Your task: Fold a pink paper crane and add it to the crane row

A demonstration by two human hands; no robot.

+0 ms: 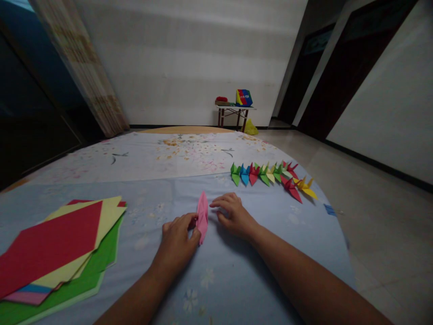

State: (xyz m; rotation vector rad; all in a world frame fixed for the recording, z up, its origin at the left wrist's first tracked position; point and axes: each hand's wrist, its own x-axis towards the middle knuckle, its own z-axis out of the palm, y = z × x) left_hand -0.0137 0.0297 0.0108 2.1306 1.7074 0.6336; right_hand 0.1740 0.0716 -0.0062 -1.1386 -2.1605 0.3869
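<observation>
Left hand (177, 241) has its thumb and fingertips bent inward at the left edge of the folded pink paper (202, 216), and it seems to hold this piece lightly; whether the thumb goes underneath, I cannot tell. Right hand (233, 214) is half spread, its fingers curved, with nothing in its grasp; its fingertips are just beside the right edge of the paper, apparently not touching. The paper is between the two hands on the cloth-covered worktop (250, 284), long and narrow, with a pointed tip directed away from the person. For good handling, in my judgement, the left hand should give only steady, gentle support, because thin layers can slip or wrinkle. It is better that the right fingertips meet the edge exactly and press any crease along its whole length. Beyond the right hand are folded paper birds (253, 174); at left lies a stack of coloured sheets (61, 243).
</observation>
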